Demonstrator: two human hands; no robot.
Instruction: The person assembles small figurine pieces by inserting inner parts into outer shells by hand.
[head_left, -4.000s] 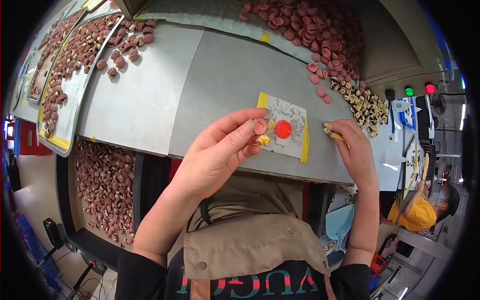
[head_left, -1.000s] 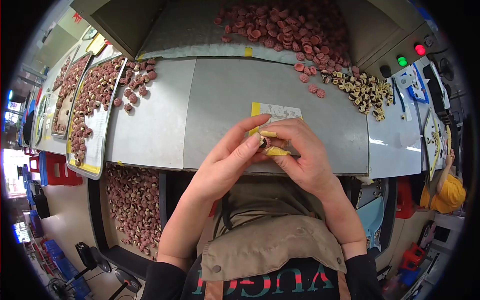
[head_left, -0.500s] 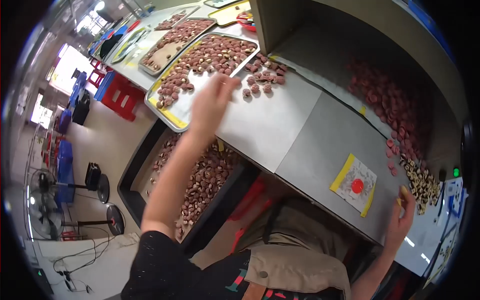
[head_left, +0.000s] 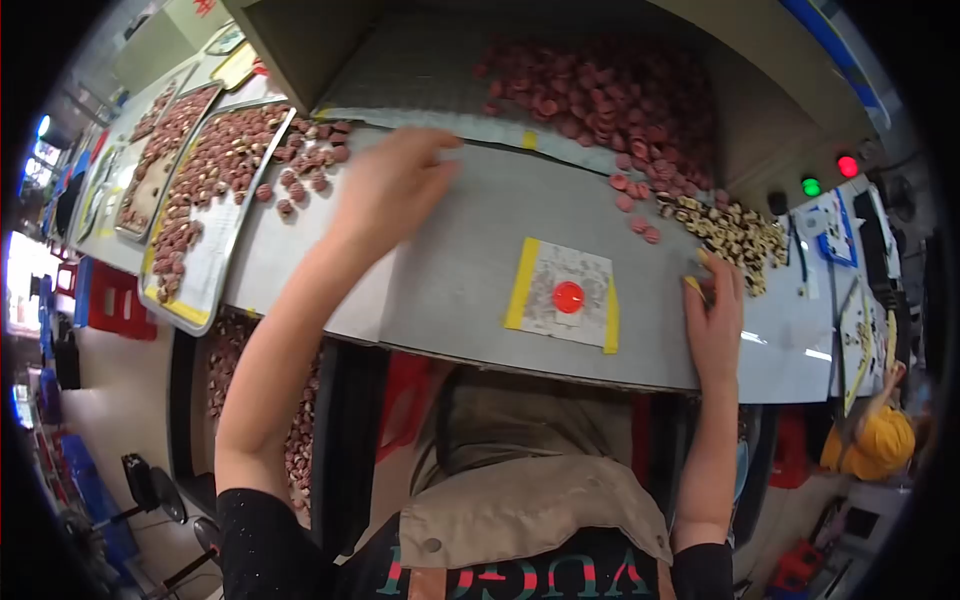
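Observation:
My left hand (head_left: 395, 190), blurred by motion, hovers above the left part of the grey worktop, its thumb and fingers apart and nothing visible between them. Several ridged pink-brown pieces (head_left: 300, 165) lie behind it to the left. On the right, my right hand (head_left: 715, 315) rests at the worktop with yellow coverings on its thumb and a fingertip, which are spread apart. Just beyond those fingers is a pile of small cream-and-black pieces (head_left: 735, 230). Between my hands, a red dome (head_left: 569, 297) sits on a worn white patch (head_left: 590, 270) edged with yellow tape.
A heap of pink round pieces (head_left: 610, 95) fills the back recess. Trays (head_left: 215, 285) of pink-brown pieces stand left, and a black-edged bin (head_left: 345, 440) of similar pieces is below. A green light (head_left: 810, 186) and a red light (head_left: 848, 166) glow right; a person in yellow (head_left: 875, 445) is beyond.
The view has swung to the right. My left hand has left the loose pink-brown pieces by the tray and moved right over the worktop. My right hand remains by the cream-and-black pile.

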